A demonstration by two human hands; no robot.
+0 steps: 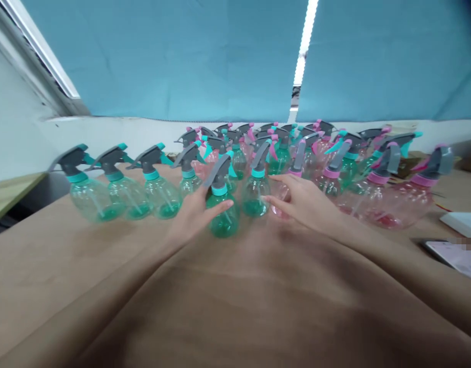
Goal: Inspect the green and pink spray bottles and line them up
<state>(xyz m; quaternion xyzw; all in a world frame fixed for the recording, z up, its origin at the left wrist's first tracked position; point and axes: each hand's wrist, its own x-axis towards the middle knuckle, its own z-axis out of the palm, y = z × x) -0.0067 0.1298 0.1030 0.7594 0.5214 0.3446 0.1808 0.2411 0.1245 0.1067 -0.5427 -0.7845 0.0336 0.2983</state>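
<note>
My left hand [197, 212] is wrapped round a green-tinted spray bottle [224, 225] with a turquoise collar and grey trigger head, its thumb across the front. Some of its fingers are hidden behind the bottle. My right hand [306, 202] has thumb and index finger apart, their tips at the right side of another green spray bottle [254, 197]. Whether they press on it I cannot tell. A pink spray bottle [279, 210] shows between and below those fingers, partly covered by the hand. Both green bottles stand upright on the brown tabletop [235, 291].
Several green spray bottles [164, 197] stand in a row to the left. Pink spray bottles [404, 202] and mixed ones crowd the right and back. A phone-like device [455, 255] and a white box [463, 223] lie at the right. A blue curtain [189, 61] hangs behind.
</note>
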